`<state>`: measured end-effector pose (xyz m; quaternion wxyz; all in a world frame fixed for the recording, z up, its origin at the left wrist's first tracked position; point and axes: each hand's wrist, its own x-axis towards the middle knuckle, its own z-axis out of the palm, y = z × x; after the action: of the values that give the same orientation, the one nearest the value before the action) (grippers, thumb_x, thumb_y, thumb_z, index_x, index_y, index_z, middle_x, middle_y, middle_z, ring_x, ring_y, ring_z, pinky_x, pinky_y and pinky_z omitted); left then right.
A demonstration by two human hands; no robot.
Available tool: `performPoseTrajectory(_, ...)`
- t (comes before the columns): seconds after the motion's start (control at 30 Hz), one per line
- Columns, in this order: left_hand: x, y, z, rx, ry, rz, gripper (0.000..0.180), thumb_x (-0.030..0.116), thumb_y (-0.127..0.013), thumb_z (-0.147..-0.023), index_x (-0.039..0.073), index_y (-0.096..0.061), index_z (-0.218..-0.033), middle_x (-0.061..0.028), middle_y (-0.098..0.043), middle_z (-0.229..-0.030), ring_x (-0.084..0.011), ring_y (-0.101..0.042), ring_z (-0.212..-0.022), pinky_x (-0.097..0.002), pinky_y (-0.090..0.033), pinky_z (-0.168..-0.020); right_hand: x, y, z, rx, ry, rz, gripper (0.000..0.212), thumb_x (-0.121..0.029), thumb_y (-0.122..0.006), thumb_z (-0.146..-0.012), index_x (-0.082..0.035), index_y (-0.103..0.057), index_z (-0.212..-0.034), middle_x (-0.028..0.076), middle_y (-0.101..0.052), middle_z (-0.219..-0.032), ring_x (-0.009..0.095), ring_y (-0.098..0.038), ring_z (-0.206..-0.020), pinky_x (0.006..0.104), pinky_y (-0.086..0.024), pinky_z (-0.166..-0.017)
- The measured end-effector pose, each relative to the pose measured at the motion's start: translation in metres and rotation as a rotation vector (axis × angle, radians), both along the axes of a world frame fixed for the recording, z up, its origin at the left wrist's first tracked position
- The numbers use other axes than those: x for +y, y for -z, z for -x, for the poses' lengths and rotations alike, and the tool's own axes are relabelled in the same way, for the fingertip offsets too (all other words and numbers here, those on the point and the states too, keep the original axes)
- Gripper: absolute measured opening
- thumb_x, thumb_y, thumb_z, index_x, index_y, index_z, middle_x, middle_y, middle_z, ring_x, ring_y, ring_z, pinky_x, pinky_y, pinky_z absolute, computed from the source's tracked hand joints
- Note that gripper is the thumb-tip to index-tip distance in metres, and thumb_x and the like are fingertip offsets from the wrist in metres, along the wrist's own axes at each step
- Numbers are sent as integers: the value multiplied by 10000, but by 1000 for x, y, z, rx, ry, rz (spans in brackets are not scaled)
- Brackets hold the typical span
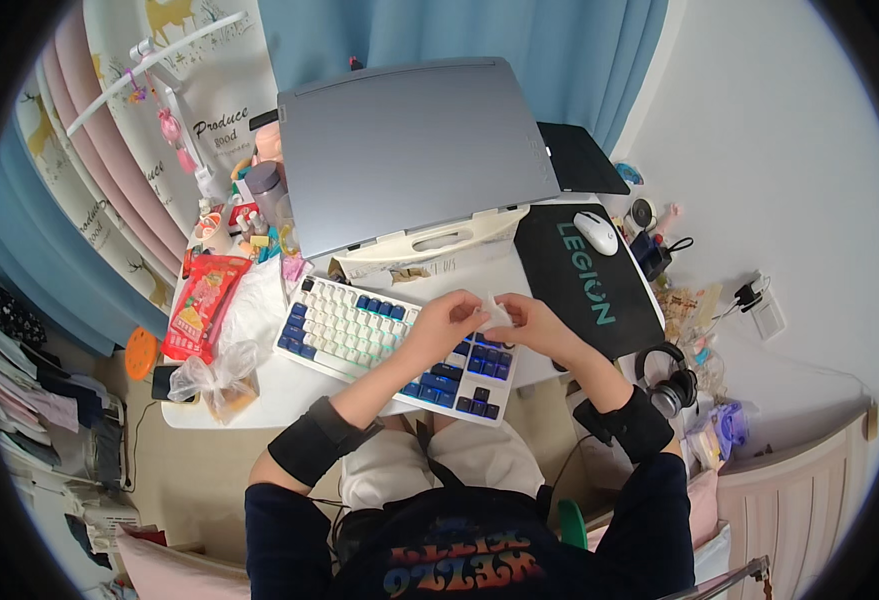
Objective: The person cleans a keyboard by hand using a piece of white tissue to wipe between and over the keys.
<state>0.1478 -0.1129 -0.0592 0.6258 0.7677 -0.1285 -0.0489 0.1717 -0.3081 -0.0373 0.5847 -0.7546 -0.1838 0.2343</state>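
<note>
Over the right part of the keyboard, my left hand and my right hand come together with fingers bent. Between their fingertips is a small, crumpled white piece that looks like tissue. Both hands pinch it, the left at its left side and the right at its right side. Below them lies a white keyboard with white and blue keys, lit from beneath and set at a slant. My forearms cover part of its keys.
Behind the keyboard, a grey laptop rests on a cream stand. To the right are a black mouse pad, a white mouse and headphones. At left lie a red snack bag and a knotted clear plastic bag.
</note>
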Motion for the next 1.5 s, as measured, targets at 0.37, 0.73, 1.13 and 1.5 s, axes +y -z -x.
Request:
performPoseTrajectory(0.37, -3, -14, 20, -446, -20, -462, 385, 211, -688, -796, 31, -566, -1114, -125, -611, -1027, -304, -581, -985, -361, -462, -854, -38, -2, -16, -316, -9, 289, 205, -72, -703, -790, -17, -640, -977, -1, -620, -795, 52, -540, -728, 216, -433, -645)
performPoseTrajectory(0.73, 7, 19, 90, -805, 409, -854, 690, 353, -664, -774, 33, -417, -1333, -120, -404, -1398, -263, -362, -1317, -391, -286, -1105, -27, -3, 6, -482, -244, 294, 258, 57, -601, -711, -37, -662, -943, 58, -604, -845, 175, -545, -687, 266, -443, -620)
performPoseTrajectory(1.13, 41, 34, 98, -993, 259, -914, 499, 122, -574, -812, 37, -476, -1294, -106, -481, -1339, -232, -461, -1238, -359, -384, -1041, -40, -3, 33, -587, 194, 318, 180, 18, -623, -738, -33, -655, -909, 78, -564, -804, 244, -555, -628, 307, -438, -569)
performPoseTrajectory(1.5, 129, 15, 101, -622, -293, -818, 686, 277, -690, -804, -39, -380, -1328, -211, -442, -1331, -346, -431, -1234, -427, -343, -1050, -29, 27, 50, -809, 138, 391, 250, 95, -601, -713, -35, -637, -924, 86, -546, -845, 206, -561, -646, 269, -435, -544)
